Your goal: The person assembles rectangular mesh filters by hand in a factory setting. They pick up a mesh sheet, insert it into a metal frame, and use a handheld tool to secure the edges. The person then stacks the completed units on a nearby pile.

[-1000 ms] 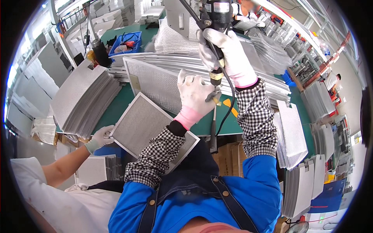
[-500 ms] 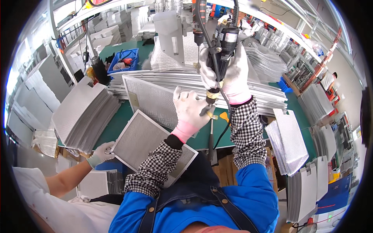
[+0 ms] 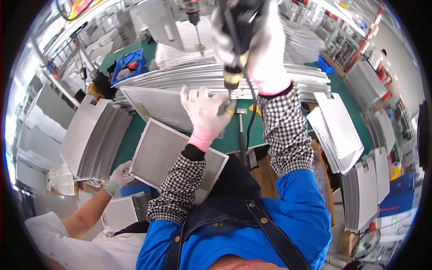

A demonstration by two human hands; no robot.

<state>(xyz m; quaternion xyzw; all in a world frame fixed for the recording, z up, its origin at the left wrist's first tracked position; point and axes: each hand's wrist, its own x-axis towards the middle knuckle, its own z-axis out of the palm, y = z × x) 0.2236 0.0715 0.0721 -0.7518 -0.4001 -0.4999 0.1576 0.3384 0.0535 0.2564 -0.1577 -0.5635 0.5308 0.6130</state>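
Evidently the right hand point(image 3: 266, 54) is closed around the body of a corded power driver point(image 3: 243, 28), which stands nose-down at the top centre, over the green workbench point(image 3: 127, 146). That upright grip seems chosen to bring the bit point(image 3: 230, 93) straight down beside the left hand point(image 3: 201, 110). The left hand is half curled, palm down, its thumb side turned toward the bit. Probably the fingers there guide or steady the tip; the spot is small and the upper picture smeared, so I cannot tell whether they pinch anything. The black cable point(image 3: 254, 101) drops to the right of the bit, clear of the left fingers.

Just right of those fingers lies a hammer point(image 3: 242, 132), handle toward the wearer and so within easy reach, with an orange scraper point(image 3: 255, 109) beside its head. A framed mesh panel point(image 3: 157, 150) slants under the left forearm; a co-worker's gloved hand point(image 3: 120, 175) grips its left corner, apparently to hold it up. Behind it, another mesh panel point(image 3: 157, 100) lies aslant in front of long metal strips point(image 3: 297, 78).

No brand or lettering can be made out on the driver, whose casing is blurred, nor any on the panels.
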